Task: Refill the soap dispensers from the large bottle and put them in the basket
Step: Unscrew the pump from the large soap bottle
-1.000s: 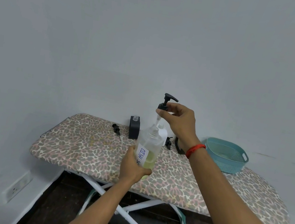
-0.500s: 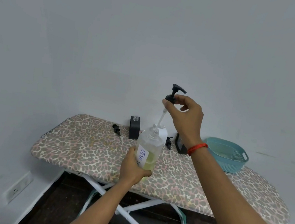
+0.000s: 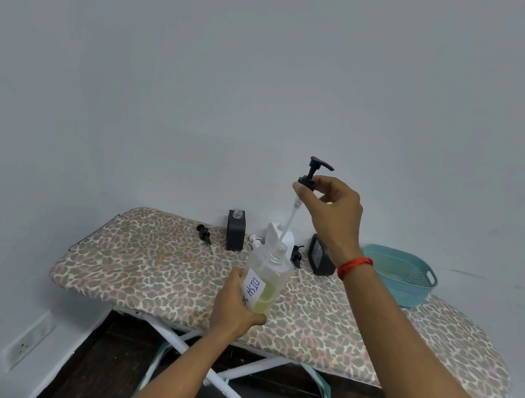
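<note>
At centre frame, our left hand (image 3: 236, 305) wraps its fingers round the clear plastic dish-soap bottle (image 3: 267, 276), steadying it above the leopard-print ironing board (image 3: 139, 265). Our right hand (image 3: 332, 210) pinches the black pump top (image 3: 310, 175) above the neck, apparently to open it for pouring. The teal plastic basket (image 3: 397, 277) waits at right.

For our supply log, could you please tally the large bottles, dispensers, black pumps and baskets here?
Large bottle: 1
Dispensers: 3, black dispenser, white dispenser, tilted dark dispenser
Black pumps: 3, held pump, left pump, middle pump
Basket: 1
Total: 8
</note>
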`<state>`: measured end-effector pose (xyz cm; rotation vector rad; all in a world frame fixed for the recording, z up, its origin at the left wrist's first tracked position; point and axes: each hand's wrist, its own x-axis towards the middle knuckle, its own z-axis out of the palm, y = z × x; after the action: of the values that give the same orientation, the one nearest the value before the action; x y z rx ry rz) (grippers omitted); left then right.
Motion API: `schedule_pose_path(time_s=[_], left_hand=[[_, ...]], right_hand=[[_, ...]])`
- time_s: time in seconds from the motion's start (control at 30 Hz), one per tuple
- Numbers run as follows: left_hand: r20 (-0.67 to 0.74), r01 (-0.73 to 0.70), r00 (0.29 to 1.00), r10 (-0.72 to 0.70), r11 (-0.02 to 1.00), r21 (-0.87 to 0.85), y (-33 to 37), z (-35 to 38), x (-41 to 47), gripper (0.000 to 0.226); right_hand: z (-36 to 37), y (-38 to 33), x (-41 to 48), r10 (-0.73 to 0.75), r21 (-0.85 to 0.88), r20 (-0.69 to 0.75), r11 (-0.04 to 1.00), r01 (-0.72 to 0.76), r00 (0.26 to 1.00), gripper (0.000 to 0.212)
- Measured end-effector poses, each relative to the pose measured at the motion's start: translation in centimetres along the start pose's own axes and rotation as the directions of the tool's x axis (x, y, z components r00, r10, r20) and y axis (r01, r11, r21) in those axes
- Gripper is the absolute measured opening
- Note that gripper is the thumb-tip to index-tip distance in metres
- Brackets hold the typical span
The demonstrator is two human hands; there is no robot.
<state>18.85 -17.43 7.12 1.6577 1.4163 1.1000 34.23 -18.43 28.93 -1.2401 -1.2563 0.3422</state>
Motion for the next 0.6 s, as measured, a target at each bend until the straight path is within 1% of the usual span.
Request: schedule_pose_path(time_s=[0.07,0.13,0.23,0.3,0.4,0.47,0.53,0.6], left_hand=[[0.013,0.011,1.0,-0.011,1.0,0.002,-0.4,0.4,-0.1,0.085],[0.022,0.029,0.999,-0.029,1.0,-0.002,-0.8,1.1,-0.2,0.084],[0.011,0.054,0.999,-0.054,0.998,-0.012,-1.4,2.1,-0.1,0.082],[-0.005,0.053,0.999,-0.054,0.998,-0.033,-1.4,2.7,0.1,0.083],[0.009,0.046,0.999,-0.045,0.997,-0.066,-0.8,3.5,0.9,0.083],[0.024,0.037,0.999,-0.035,0.995,-0.089,-0.1,4.0,1.4,0.082],[0.034,0.02,0.999,-0.016,0.994,-0.104,0.5,4.9,2.1,0.083],[0.051,0.012,0.999,-0.006,0.994,-0.113,0.9,6.2,2.8,0.084]], right_hand=[[-0.1,-0.5,0.4,0.019,0.068,0.005,0.998,-0.019,1.0,0.022],[-0.1,-1.2,0.8,0.006,0.119,0.001,0.993,-0.007,1.0,0.025],[-0.2,-2.4,1.6,-0.079,0.149,-0.006,0.986,0.079,0.997,0.029],[-0.5,-3.2,2.2,-0.153,0.144,0.007,0.978,0.151,0.988,0.026],[-1.3,-3.4,3.4,-0.243,0.059,0.041,0.969,0.241,0.969,0.025],[-2.0,-2.7,4.2,-0.281,-0.034,0.076,0.958,0.284,0.957,0.027],[-3.0,-0.9,4.9,-0.288,-0.174,0.13,0.935,0.308,0.949,0.03],[-4.3,1.8,5.5,-0.238,-0.329,0.194,0.898,0.292,0.952,0.034]])
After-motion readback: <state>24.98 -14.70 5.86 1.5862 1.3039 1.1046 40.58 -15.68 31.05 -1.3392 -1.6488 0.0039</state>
